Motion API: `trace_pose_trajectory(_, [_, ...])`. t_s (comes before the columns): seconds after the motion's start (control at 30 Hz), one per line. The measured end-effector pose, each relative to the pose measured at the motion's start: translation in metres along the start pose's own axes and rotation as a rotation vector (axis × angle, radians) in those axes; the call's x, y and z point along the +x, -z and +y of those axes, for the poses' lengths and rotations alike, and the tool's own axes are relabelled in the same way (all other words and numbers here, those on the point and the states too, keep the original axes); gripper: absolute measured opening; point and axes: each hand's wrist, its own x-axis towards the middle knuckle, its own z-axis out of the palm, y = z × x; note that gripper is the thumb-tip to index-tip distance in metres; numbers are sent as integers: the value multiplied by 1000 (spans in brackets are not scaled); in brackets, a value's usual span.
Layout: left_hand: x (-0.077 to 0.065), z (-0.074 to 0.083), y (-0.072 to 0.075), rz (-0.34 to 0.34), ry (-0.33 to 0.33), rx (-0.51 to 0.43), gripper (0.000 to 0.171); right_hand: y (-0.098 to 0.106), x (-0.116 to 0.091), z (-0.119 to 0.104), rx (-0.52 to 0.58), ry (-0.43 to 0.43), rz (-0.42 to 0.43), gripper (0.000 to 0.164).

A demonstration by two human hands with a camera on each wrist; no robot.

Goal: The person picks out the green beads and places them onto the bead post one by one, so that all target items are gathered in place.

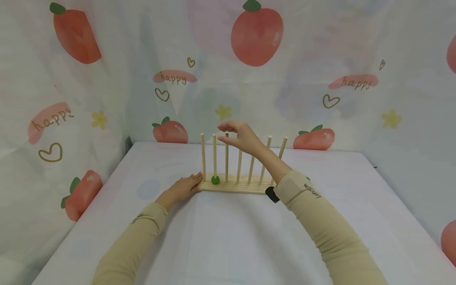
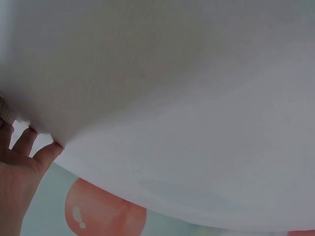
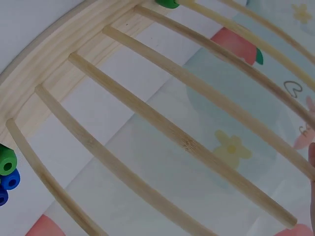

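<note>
1. Left hand point(image 1: 183, 188): fingers laid against the left end of the pegged board point(image 1: 231, 189), gripping nothing. A light, steady brace suits; I'd avoid shoving sideways.
2. Right hand point(image 1: 244, 136): mid-frame, thumb and fingers parted, nothing visible between them. It overlaps the peg tops, so I'd lift clear before swinging across.
3. Green bead point(image 1: 215, 180): just below frame centre, at the second peg's foot from the left.
4. More beads point(image 3: 7, 164): left edge, right-wrist view; green and blue. Best pinched singly, hole upright.
</note>
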Motion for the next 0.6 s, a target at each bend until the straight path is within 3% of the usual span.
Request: trace_pose_trajectory(0.6, [0, 2, 2, -1, -7, 0, 56, 9, -29, -3, -55, 127, 98, 35])
